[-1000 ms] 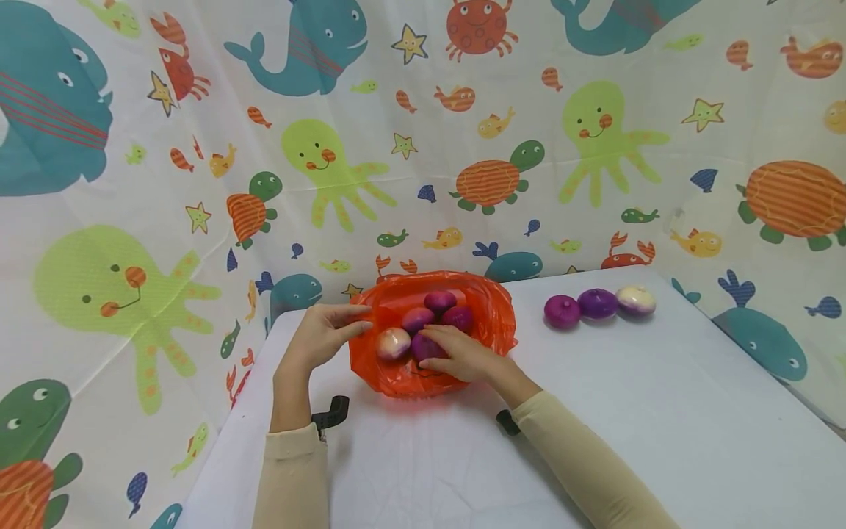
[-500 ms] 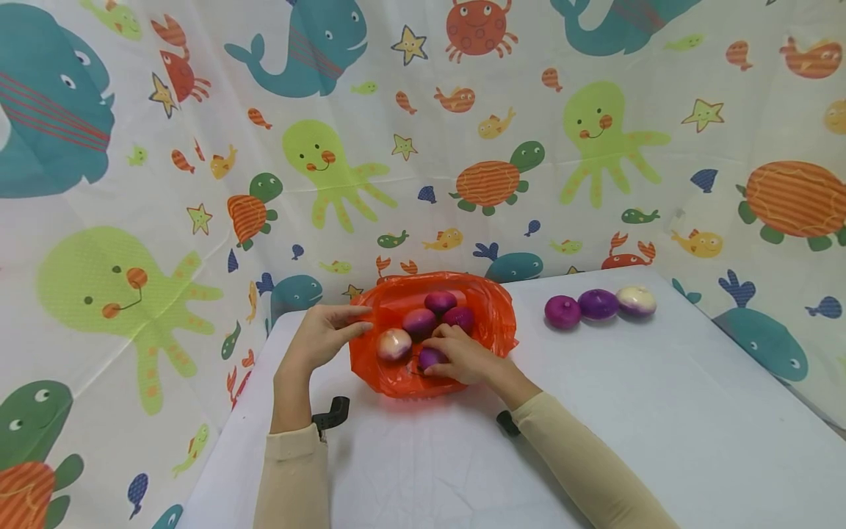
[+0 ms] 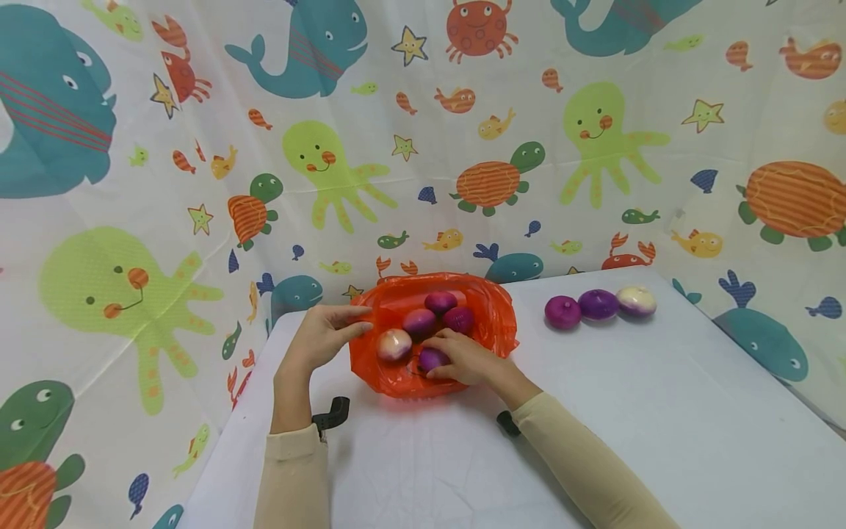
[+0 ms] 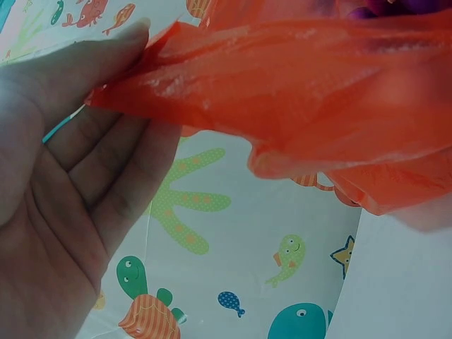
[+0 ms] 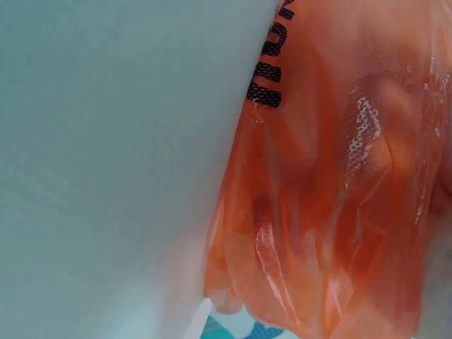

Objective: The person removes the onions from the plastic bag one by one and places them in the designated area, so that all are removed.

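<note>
A red plastic bag (image 3: 380,382) lies spread wide on the table, with several onions inside. My left hand (image 3: 319,336) pinches the bag's left rim; in the left wrist view the thumb (image 4: 131,42) presses the film against the fingers. My right hand (image 3: 465,358) reaches over the near right rim and grips a purple onion (image 3: 432,358) low in the bag. Just left of it sits a whitish onion (image 3: 393,344), and behind are purple onions such as this one (image 3: 419,322). In the right wrist view the bag's wall (image 5: 318,198) hides most of that hand.
To the right on the white table (image 3: 595,411), two purple onions and a pale onion (image 3: 637,302) stand in a row. A curtain (image 3: 429,110) printed with sea animals hangs behind and at the left.
My right hand has drawn its fingers in around the purple onion, which has shifted slightly toward me, apart from the onions behind it. My left hand stays on the bag's rim.
</note>
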`<action>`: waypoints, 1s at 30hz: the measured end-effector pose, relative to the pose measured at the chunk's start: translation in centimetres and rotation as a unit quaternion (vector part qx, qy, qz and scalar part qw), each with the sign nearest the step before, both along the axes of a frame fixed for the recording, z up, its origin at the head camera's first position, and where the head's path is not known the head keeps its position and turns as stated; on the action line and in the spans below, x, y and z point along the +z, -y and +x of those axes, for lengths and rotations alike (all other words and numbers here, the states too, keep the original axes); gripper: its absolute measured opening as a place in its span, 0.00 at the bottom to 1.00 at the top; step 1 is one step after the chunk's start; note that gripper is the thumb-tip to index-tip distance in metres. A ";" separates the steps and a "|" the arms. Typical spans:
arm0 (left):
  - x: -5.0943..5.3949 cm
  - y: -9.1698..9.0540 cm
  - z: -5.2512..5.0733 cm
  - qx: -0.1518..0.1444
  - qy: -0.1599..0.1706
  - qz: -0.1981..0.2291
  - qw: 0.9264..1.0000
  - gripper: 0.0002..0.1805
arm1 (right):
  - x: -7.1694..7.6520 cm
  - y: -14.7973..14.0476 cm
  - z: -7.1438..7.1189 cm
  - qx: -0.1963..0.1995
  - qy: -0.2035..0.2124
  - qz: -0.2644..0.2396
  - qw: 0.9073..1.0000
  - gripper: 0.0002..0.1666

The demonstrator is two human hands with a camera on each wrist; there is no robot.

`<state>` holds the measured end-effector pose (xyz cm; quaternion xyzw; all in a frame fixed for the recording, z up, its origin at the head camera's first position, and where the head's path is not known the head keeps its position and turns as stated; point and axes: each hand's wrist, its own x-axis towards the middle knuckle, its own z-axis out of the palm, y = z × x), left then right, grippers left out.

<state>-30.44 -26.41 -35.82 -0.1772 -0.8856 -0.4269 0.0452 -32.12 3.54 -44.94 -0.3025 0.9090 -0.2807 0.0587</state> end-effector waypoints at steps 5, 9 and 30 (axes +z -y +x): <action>-0.1 0.0 -0.1 -0.001 -0.001 0.001 1.000 0.20 | 0.3 -0.1 -0.1 -0.007 -0.007 -0.022 1.000 0.39; -0.1 0.0 -0.1 0.000 0.001 0.001 1.000 0.20 | 0.7 -0.3 0.0 -0.008 -0.003 -0.037 0.999 0.39; 0.1 -0.1 0.0 -0.001 0.006 0.004 1.000 0.20 | 2.5 -1.3 0.4 -0.042 -0.043 -0.065 0.996 0.40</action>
